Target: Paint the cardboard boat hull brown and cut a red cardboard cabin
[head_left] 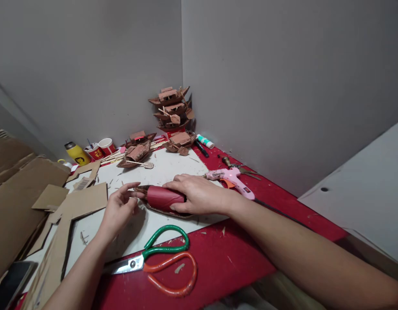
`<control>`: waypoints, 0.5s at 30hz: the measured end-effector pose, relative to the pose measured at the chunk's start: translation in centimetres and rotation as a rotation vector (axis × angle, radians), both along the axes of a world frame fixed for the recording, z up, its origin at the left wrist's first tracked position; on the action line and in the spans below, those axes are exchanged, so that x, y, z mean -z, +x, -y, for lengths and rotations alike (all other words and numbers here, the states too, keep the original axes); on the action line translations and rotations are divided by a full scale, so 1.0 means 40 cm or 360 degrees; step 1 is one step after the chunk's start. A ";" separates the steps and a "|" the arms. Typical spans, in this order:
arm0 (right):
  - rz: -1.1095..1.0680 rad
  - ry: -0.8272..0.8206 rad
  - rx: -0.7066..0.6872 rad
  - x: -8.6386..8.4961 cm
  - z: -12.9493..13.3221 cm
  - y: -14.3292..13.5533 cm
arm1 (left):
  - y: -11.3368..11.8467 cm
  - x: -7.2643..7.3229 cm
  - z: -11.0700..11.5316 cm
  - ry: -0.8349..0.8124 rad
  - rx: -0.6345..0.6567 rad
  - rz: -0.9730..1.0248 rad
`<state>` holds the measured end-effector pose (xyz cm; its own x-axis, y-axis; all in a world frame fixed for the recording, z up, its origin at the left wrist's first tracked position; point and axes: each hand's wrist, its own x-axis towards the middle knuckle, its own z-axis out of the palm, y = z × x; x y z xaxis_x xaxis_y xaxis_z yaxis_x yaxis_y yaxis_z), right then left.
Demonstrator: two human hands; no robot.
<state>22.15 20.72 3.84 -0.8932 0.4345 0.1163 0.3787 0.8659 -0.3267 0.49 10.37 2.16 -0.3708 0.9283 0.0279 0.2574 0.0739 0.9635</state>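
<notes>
Cardboard model boat lies on a white board, its hull apparently built and a curved red cover set over it, grasped by the right hand; the left hand touches the bow, its grip unclear. A finished-looking boat behind carries a corrugated canopy and paddle, neither visible here.

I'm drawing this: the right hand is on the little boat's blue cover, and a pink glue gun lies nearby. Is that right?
The cover on the little boat is red, not blue, in the head view. The right hand and glue gun are right.
</notes>
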 end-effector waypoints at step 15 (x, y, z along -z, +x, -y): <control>-0.0008 0.0073 -0.0019 0.005 0.003 0.000 | 0.018 0.046 0.001 -0.0081 0.0194 0.0144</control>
